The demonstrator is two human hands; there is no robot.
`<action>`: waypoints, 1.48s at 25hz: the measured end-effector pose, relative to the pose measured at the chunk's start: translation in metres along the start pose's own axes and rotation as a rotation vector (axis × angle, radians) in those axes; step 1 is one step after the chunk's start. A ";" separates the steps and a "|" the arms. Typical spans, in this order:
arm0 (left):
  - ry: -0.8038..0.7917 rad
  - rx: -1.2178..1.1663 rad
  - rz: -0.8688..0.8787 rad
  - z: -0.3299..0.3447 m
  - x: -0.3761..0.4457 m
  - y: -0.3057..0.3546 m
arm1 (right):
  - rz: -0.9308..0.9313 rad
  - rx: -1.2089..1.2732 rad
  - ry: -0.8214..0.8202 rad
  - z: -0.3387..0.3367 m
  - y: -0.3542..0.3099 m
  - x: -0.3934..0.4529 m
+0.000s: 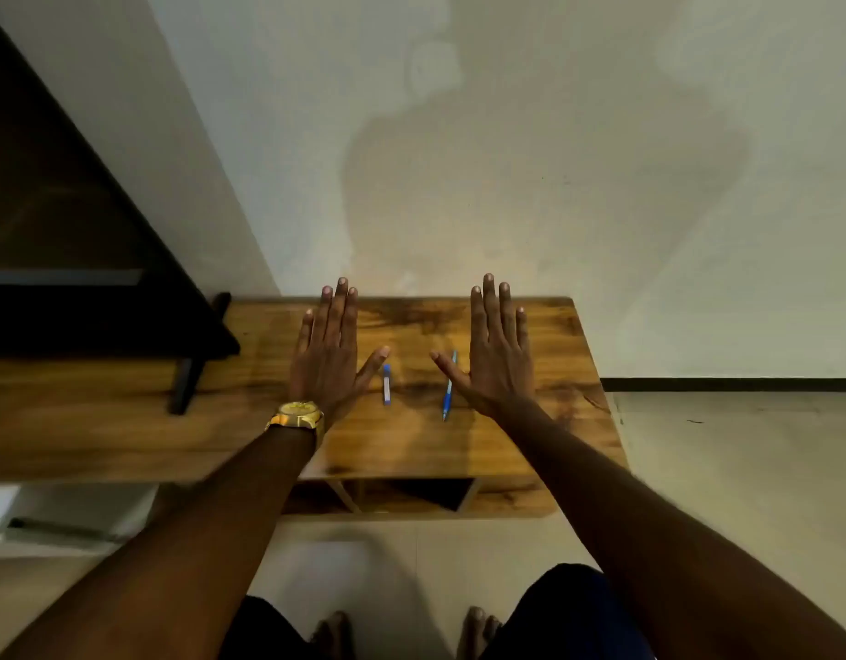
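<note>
Head view looks down on a wooden table (411, 450) set against a pale wall (578, 135), with both bare arms reaching out over it. Left grip (326, 354), a bare hand with a gold watch (299, 414) at the wrist, is palm down with the fingers straight and close together and the thumb angled out toward the middle; it holds nothing. Right grip (499, 359) mirrors it, flat and spread, thumb pointing inward, also holding nothing. Whether the palms rest on the wood or hang just above it cannot be told. Between the two thumbs lie two small things on the table: a short blue and white tube (387, 384) just beside the left thumb tip, and a blue pen (446, 402) lying lengthwise, its far part crossed by the right thumb. Tube and pen lie near each other but apart. At the left a dark stand leg (188, 383) rests on the table. Below the front edge an open shelf compartment (430, 493) shows, and bare feet (335, 631) stand on the tiled floor (721, 469).
</note>
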State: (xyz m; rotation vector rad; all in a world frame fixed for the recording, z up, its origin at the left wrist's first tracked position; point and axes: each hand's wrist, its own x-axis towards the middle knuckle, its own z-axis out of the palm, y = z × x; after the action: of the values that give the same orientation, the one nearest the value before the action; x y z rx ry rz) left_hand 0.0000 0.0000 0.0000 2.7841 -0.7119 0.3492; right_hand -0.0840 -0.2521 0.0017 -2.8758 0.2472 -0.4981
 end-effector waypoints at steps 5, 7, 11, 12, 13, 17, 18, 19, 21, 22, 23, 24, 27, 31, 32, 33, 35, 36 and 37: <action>-0.099 0.033 -0.044 -0.009 -0.068 0.002 | 0.038 0.006 -0.124 -0.008 -0.016 -0.059; -0.141 0.020 -0.073 -0.015 -0.088 0.003 | 0.026 -0.020 -0.175 -0.010 -0.021 -0.079; -0.155 -0.012 -0.130 -0.026 -0.097 0.001 | 0.045 0.002 -0.197 -0.018 -0.030 -0.086; -0.164 -0.015 -0.128 -0.026 -0.096 0.002 | 0.052 0.012 -0.201 -0.017 -0.031 -0.084; -0.171 -0.017 -0.118 -0.023 -0.097 0.005 | 0.061 0.026 -0.201 -0.016 -0.032 -0.083; -0.232 -0.039 -0.171 0.003 -0.096 0.015 | 0.147 0.121 -0.217 0.010 -0.033 -0.074; -0.242 -0.037 -0.183 0.012 -0.097 0.016 | 0.168 0.137 -0.233 0.020 -0.031 -0.074; -0.250 -0.035 -0.184 0.021 -0.097 0.016 | 0.179 0.142 -0.256 0.030 -0.028 -0.074; -0.279 -0.023 -0.174 0.036 -0.097 0.014 | 0.205 0.134 -0.306 0.047 -0.020 -0.075; -0.294 -0.017 -0.171 0.044 -0.095 0.013 | 0.234 0.142 -0.314 0.053 -0.015 -0.074; -0.309 -0.020 -0.181 0.050 -0.093 0.011 | 0.264 0.158 -0.316 0.057 -0.012 -0.071; -0.328 -0.028 -0.198 0.054 -0.089 0.009 | 0.280 0.165 -0.316 0.059 -0.009 -0.069; -0.339 -0.009 -0.166 0.065 -0.076 -0.001 | 0.229 0.075 -0.291 0.069 -0.001 -0.065; -0.310 0.028 -0.110 0.071 -0.075 -0.007 | 0.196 0.022 -0.309 0.075 -0.002 -0.064; -0.303 0.027 -0.115 0.070 -0.075 -0.006 | 0.192 0.023 -0.324 0.073 -0.004 -0.062; -0.305 0.020 -0.122 0.069 -0.075 -0.006 | 0.198 0.034 -0.346 0.070 -0.007 -0.059; -0.322 0.012 -0.124 0.064 -0.072 -0.004 | 0.230 0.044 -0.374 0.062 -0.015 -0.050; -0.331 0.008 -0.127 0.062 -0.071 -0.003 | 0.253 0.049 -0.373 0.058 -0.019 -0.046; -0.343 -0.003 -0.130 0.059 -0.071 -0.003 | 0.275 0.043 -0.352 0.055 -0.025 -0.044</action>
State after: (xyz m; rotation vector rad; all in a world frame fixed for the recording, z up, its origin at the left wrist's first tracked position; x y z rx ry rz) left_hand -0.0492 0.0157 -0.0768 2.8995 -0.5938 -0.1588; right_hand -0.1022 -0.2097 -0.0565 -2.7613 0.5502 0.0519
